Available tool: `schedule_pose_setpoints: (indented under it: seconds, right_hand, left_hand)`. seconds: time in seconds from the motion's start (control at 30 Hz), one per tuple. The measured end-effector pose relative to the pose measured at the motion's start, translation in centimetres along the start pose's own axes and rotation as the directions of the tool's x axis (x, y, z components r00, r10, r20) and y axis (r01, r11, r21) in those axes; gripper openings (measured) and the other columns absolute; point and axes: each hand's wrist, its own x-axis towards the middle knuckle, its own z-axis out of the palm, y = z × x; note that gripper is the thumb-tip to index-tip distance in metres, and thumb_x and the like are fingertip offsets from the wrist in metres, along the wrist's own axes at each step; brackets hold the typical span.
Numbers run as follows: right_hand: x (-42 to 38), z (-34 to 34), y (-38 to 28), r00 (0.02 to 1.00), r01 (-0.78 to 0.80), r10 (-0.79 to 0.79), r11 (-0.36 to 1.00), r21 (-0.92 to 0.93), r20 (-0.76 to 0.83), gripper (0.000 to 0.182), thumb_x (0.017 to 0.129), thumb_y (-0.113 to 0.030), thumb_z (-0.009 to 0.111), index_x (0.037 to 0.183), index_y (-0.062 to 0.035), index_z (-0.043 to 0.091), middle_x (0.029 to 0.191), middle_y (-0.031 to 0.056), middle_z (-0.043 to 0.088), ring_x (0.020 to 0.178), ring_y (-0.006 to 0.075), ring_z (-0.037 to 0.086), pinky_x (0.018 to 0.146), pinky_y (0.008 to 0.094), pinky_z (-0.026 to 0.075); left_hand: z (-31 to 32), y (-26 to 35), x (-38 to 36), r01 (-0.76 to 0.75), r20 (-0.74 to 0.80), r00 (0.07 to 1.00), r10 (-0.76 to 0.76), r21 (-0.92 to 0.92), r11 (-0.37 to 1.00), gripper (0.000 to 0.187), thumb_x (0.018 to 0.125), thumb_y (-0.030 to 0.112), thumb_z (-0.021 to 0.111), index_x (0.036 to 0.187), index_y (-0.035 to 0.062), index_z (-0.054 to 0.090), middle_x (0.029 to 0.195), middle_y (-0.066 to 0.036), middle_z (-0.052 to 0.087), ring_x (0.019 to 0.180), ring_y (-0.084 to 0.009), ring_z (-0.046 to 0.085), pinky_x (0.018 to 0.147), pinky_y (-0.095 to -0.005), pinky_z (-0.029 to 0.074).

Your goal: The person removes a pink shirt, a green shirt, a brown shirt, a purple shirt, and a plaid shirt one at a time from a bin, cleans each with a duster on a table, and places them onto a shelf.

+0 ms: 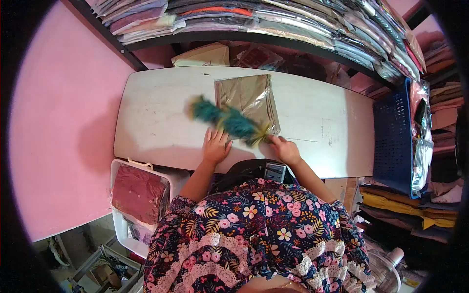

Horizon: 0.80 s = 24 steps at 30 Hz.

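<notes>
A fluffy teal and yellow duster (pixel 234 122), partly blurred, lies slantwise over the lower left part of a plastic-wrapped brown garment (pixel 254 95) on the white table (pixel 161 107). The fingers of my right hand (pixel 287 150) are closed round the duster's near right end, whose handle is hidden. My left hand (pixel 216 145) rests on the table with its fingers spread, just below the duster and close to the garment's lower left corner.
Packed garments (pixel 210 19) fill the shelf beyond the table. A blue perforated basket (pixel 392 139) stands at the right edge. At the lower left, a white bin (pixel 119 224) holds a wrapped maroon garment (pixel 139 193). Folded clothes (pixel 391 202) are stacked at the lower right.
</notes>
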Motion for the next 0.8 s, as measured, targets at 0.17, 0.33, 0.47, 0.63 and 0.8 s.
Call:
schedule_pose_setpoints:
  seconds: [0.17,0.33,0.47,0.63,0.8]
  right_hand:
    - [0.5,-1.2,2.6,0.861,-0.384,0.402,0.915,0.12,-0.311,0.027,0.087,-0.02,0.051,0.112,-0.0122,0.048,0.093,0.0205,0.061,0.076,0.0404,0.061,0.063,0.0483,0.049]
    - [-3.2,-0.9,0.9,0.964,-0.106,0.133,0.986,0.127,-0.23,0.032,0.086,-0.02,0.053,0.116,-0.0112,0.049,0.098,0.0185,0.062,0.077,0.0386,0.061,0.064,0.0469,0.05]
    - [-5.9,-0.5,1.1,0.978,-0.192,0.195,0.98,0.041,-0.077,0.033,0.085,-0.016,0.052,0.118,-0.011,0.049,0.091,0.0193,0.062,0.076,0.039,0.061,0.063,0.0478,0.049]
    - [-5.7,-0.2,2.4,0.85,-0.292,0.38,0.916,0.275,-0.365,0.03,0.087,-0.015,0.051,0.116,-0.0078,0.049,0.096,0.0208,0.061,0.077,0.0402,0.061,0.063,0.0472,0.049]
    - [-6.7,-0.4,1.2,0.967,-0.245,0.246,0.969,0.023,-0.065,0.032,0.086,-0.022,0.053,0.117,-0.0144,0.049,0.102,0.0179,0.061,0.075,0.0383,0.061,0.061,0.0462,0.05]
  left_hand:
    - [-0.7,0.8,-0.6,-0.108,-0.322,0.942,0.091,-0.033,0.994,0.062,0.08,0.028,0.057,0.136,0.0072,0.037,0.143,-0.011,0.033,0.133,-0.0264,0.029,0.108,-0.049,0.019]
    - [0.1,0.5,-0.5,-0.107,-0.319,0.943,0.094,-0.022,0.994,0.063,0.08,0.027,0.057,0.136,0.0075,0.037,0.143,-0.011,0.033,0.133,-0.0262,0.029,0.108,-0.0493,0.02]
    - [0.0,0.6,-0.4,-0.054,-0.237,0.97,0.052,-0.003,0.999,0.062,0.08,0.03,0.057,0.136,0.0104,0.038,0.144,-0.008,0.032,0.135,-0.0235,0.026,0.109,-0.0492,0.019]
    - [-0.6,0.7,-0.6,-0.118,-0.325,0.941,0.099,-0.039,0.992,0.061,0.08,0.026,0.057,0.135,0.0075,0.039,0.144,-0.011,0.032,0.134,-0.0258,0.027,0.108,-0.0491,0.019]
    - [-0.4,0.5,-0.7,-0.111,-0.3,0.949,0.097,-0.031,0.993,0.061,0.08,0.025,0.058,0.135,0.0081,0.039,0.143,-0.01,0.032,0.135,-0.025,0.026,0.108,-0.0495,0.019]
